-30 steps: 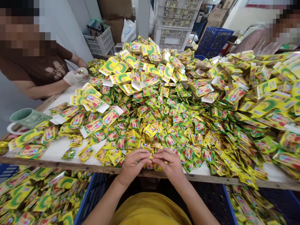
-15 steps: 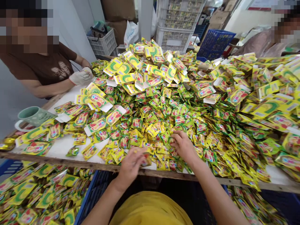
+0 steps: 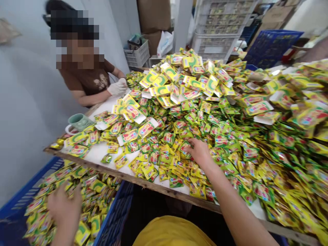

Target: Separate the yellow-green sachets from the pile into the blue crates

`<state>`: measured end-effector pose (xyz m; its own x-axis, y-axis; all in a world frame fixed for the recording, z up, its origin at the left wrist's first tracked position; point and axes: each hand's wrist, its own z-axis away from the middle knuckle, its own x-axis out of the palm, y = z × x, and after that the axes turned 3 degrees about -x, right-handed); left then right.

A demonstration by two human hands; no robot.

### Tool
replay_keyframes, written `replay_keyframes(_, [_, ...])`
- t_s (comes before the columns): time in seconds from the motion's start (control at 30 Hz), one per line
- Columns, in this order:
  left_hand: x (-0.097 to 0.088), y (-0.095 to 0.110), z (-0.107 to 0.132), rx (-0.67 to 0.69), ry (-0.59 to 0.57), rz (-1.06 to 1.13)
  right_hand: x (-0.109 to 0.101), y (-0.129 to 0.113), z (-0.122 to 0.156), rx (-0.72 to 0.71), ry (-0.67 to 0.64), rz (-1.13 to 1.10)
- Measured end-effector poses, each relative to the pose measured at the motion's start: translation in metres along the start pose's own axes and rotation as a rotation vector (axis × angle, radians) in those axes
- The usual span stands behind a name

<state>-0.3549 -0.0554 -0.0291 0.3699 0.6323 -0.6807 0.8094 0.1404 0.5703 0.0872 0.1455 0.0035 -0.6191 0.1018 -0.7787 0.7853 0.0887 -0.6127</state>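
I read the left hand (image 3: 65, 206) as released, its spread fingers blurred above yellow-green cartons (image 3: 83, 232) in a slatted blue plastic crate (image 3: 23, 201). The right hand (image 3: 201, 153) has its fingertips against a sachet (image 3: 185, 149) on the near slope of the heap; I cannot tell whether they pinch it. Its printed face points up; partly covered and squarish, it gives me no clear long axis. Glossy, crinkled packets surround it on the white, wood-edged table (image 3: 97, 154). Farther off, slim cardboard boxes (image 3: 189, 82) lie at mixed angles, and a co-worker's gloved hands (image 3: 118, 87) meet.
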Motion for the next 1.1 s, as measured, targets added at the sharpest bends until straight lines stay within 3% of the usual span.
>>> replay_keyframes(0.03, [0.015,0.018,-0.011,0.013,0.177,-0.130,0.000,0.000,-0.001,-0.005,0.001,0.020])
replay_keyframes(0.07, [0.032,0.038,-0.023,0.071,0.241,-0.126,0.000,0.000,0.000,-0.021,0.006,0.048])
replay_keyframes(0.2, [0.110,0.133,-0.077,0.364,-0.061,0.059,0.000,-0.002,0.017,-0.182,0.056,0.146])
replay_keyframes(0.3, [0.161,0.188,-0.110,0.387,-0.261,-0.063,0.004,0.000,0.037,-0.152,0.087,-0.044])
replay_keyframes(0.4, [0.187,0.214,-0.130,0.277,-0.368,-0.231,-0.001,0.012,0.054,0.000,0.105,-0.377])
replay_keyframes(0.47, [0.188,0.220,-0.133,0.249,-0.363,-0.250,-0.011,0.021,0.063,0.084,0.088,-0.543])
replay_keyframes(0.53, [0.178,0.223,-0.122,0.254,-0.310,-0.191,-0.023,0.028,0.070,0.147,0.087,-0.686])
replay_keyframes(0.6, [0.163,0.227,-0.096,0.270,-0.302,-0.047,-0.033,0.028,0.075,0.197,0.104,-0.820])
replay_keyframes(0.7, [0.149,0.241,-0.035,0.315,-0.545,0.232,-0.040,0.013,0.076,0.194,0.195,-0.888])
replay_keyframes(0.77, [0.151,0.252,0.007,0.311,-0.694,0.352,-0.038,-0.001,0.076,0.152,0.285,-0.858])
replay_keyframes(0.8, [0.155,0.256,0.025,0.294,-0.716,0.395,-0.035,-0.008,0.077,0.121,0.317,-0.798])
replay_keyframes(0.93, [0.176,0.265,0.065,0.198,-0.562,0.473,-0.022,-0.019,0.084,-0.068,0.243,-0.434])
replay_keyframes(1.1, [0.182,0.266,0.074,0.188,-0.497,0.503,-0.026,-0.014,0.089,-0.189,0.070,-0.204])
